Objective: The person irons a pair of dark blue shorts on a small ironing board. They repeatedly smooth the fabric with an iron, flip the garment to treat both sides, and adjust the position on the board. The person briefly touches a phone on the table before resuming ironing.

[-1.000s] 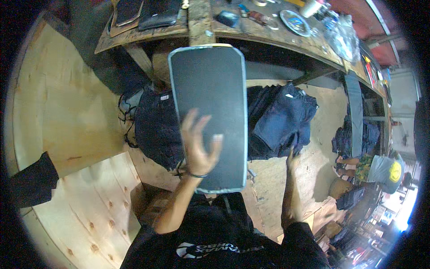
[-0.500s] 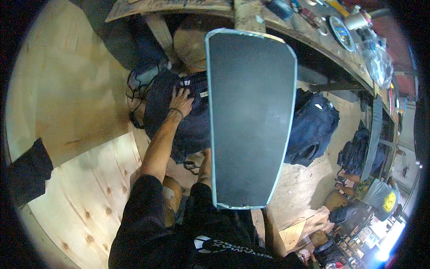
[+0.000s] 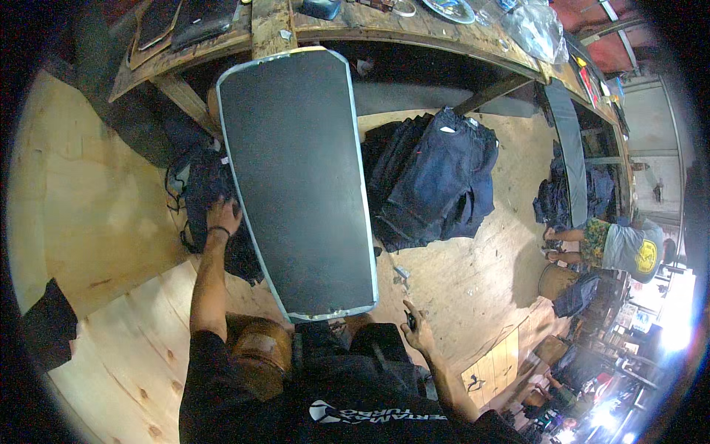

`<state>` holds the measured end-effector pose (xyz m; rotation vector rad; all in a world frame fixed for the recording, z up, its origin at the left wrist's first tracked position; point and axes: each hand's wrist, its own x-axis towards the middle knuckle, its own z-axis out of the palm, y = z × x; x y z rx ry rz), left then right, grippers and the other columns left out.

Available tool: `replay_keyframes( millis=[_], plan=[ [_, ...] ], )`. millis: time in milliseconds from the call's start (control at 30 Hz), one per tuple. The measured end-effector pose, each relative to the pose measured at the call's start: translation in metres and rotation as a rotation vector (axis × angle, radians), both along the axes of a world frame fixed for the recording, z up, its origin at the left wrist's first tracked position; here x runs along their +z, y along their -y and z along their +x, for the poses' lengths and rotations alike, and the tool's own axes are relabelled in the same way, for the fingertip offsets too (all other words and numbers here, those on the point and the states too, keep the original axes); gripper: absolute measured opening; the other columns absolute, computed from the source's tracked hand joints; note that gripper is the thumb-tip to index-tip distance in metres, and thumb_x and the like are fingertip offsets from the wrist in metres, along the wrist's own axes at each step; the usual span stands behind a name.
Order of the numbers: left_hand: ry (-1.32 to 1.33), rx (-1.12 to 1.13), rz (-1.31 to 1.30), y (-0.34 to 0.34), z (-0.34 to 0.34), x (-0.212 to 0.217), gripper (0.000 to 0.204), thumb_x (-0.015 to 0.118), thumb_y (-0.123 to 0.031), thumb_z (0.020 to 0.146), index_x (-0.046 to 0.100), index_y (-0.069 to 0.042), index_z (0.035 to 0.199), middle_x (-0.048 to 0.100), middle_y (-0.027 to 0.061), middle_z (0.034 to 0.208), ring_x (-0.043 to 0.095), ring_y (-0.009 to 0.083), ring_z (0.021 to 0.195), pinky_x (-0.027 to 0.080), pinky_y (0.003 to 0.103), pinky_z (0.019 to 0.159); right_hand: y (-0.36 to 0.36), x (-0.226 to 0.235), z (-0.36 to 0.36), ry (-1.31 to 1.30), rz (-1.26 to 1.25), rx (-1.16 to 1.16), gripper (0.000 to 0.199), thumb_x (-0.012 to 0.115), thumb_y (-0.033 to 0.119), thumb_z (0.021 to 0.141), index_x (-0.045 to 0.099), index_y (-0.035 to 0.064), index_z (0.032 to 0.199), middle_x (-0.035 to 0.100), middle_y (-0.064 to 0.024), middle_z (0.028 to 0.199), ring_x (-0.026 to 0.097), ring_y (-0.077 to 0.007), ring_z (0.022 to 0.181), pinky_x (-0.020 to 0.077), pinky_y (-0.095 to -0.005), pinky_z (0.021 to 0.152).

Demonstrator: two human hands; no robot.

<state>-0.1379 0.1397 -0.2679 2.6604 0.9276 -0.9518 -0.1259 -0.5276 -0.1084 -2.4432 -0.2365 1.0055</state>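
A long dark-grey board [image 3: 299, 185] with pale taped edges, tapering toward me, juts out from the workbench in the middle. Left of it is a pile of dark denim garments [image 3: 209, 177], partly hidden under the board. My left hand [image 3: 224, 216] lies on this cloth with its fingers apart, close to the board's edge. My right hand [image 3: 420, 331] is over the floor, to the right of the board's near end. A small dark object [image 3: 410, 320] sits in it, too small to name. Dark blue denim trousers [image 3: 436, 174] are heaped right of the board.
The wooden workbench [image 3: 414, 28] spans the far side, with a plastic bag [image 3: 534, 31] and a round dish [image 3: 449, 9] on it. A dark cloth [image 3: 50, 325] hangs at far left. A person in a grey shirt [image 3: 629, 248] works at the right.
My view has turned right, so the board appears farther left and more of the trousers shows. My right hand, mostly hidden before, is now out on the right of the board. My left stays on the cloth.
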Motion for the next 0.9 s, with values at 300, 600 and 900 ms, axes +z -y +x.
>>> replay_keyframes(
  millis=[300, 600, 900],
  plan=[
    [-0.062, -0.251, 0.238, -0.051, 0.064, -0.01, 0.06, 0.064, -0.032, 0.1, 0.047, -0.01, 0.153, 0.046, 0.0162, 0.158, 0.046, 0.0365, 0.145, 0.043, 0.053, 0.117, 0.058, -0.022, -0.045, -0.074, -0.279, -0.212, 0.071, 0.069, 0.04, 0.092, 0.047, 0.0164, 0.156, 0.068, -0.0217, 0.112, 0.065, -0.0392, 0.104, 0.0521, -0.0503, 0.095],
    [0.258, -0.551, -0.426, 0.207, -0.098, 0.134, 0.043, 0.068, -0.046, 0.093, 0.075, -0.011, 0.117, 0.075, 0.016, 0.104, 0.073, 0.0347, 0.092, 0.058, 0.045, 0.084, -0.067, 0.075, -0.019, -0.079, 0.152, 0.182, 0.067, 0.071, 0.015, 0.093, 0.05, 0.0267, 0.155, 0.052, -0.0283, 0.144, 0.062, -0.0456, 0.124, 0.0543, -0.0546, 0.1],
    [1.029, -0.622, -0.216, 0.275, -0.112, 0.29, 0.04, 0.079, -0.042, 0.091, 0.061, -0.014, 0.069, 0.059, 0.0008, 0.061, 0.059, 0.0179, 0.053, 0.043, 0.035, 0.058, -0.141, 0.128, 0.023, 0.399, -0.067, 0.757, 0.056, 0.068, 0.055, 0.095, 0.065, 0.0247, 0.142, 0.041, -0.0298, 0.156, 0.056, -0.0499, 0.127, 0.0486, -0.0653, 0.103]
  ],
)
